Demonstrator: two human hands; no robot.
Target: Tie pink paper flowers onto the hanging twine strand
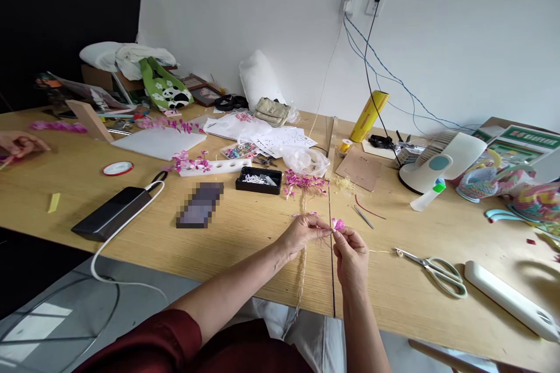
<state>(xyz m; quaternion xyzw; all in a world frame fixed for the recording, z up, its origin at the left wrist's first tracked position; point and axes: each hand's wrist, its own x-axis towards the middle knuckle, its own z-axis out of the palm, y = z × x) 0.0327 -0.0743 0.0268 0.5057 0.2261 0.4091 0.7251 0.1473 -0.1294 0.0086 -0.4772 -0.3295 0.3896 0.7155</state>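
A small pink-and-white artificial flower (pixel 338 224) is held up over the table's front part. My right hand (pixel 351 252) pinches it between thumb and forefinger. From the left, my left hand (pixel 301 234) meets it with thumb and forefinger pressed together at the flower's base; what exactly these fingertips grip is too small to tell. Below my left wrist a braided straw-coloured cord (pixel 301 280) hangs over the table edge toward my lap. A heap of pink blossoms (pixel 306 182) lies just beyond my hands. A thin pale strand runs right toward the scissors (pixel 433 271).
Tweezers (pixel 364 217), a black tray (pixel 259 180) of small white pieces and a blurred-out dark rectangle (pixel 200 205) lie around my hands. A black power box (pixel 111 214) with a white cable sits left, a white fan (pixel 441 163) right. Another person's hand (pixel 21 144) shows far left.
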